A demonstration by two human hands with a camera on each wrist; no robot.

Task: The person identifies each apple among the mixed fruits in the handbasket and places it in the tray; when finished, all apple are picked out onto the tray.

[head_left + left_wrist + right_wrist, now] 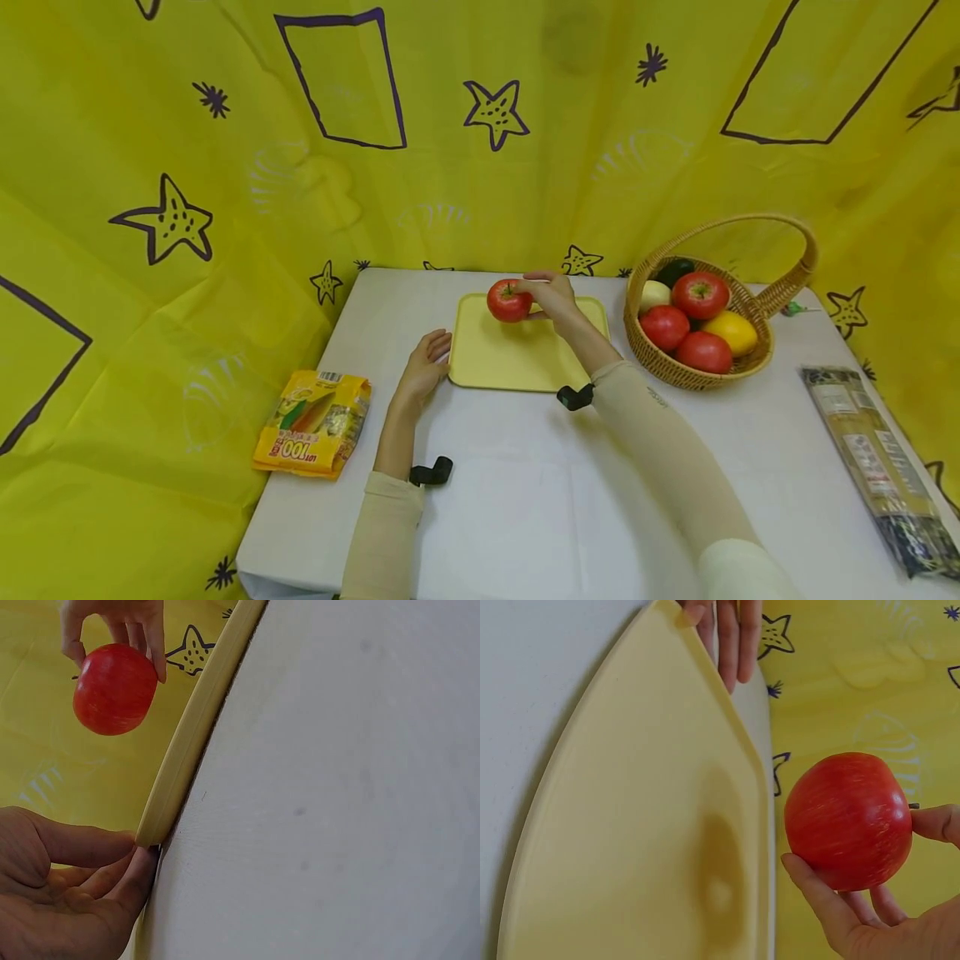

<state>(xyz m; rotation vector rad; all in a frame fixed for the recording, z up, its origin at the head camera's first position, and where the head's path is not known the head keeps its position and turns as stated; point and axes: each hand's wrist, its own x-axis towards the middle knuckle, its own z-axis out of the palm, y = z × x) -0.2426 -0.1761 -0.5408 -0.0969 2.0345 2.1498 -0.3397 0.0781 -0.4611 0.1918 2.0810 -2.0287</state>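
Observation:
My right hand (555, 300) grips a red apple (510, 302) by its stem end and side, thumb beside the stem. The apple hangs above the far part of a shallow yellow tray (517, 367); its dark shadow falls on the tray in the right wrist view. At the tray's left side is my left hand (423, 367). In the left wrist view its thumb (94, 846) lies on the tray rim (184, 742), with the other fingers curled at the outer edge, pinching it.
To the right stands a wicker basket (675, 375) with a tall handle, filled with several fruits, red, yellow, pale and dark. A yellow snack bag (311, 425) lies at the left table edge. A long clear package (873, 467) lies far right. Yellow patterned cloth (450, 183) hangs behind.

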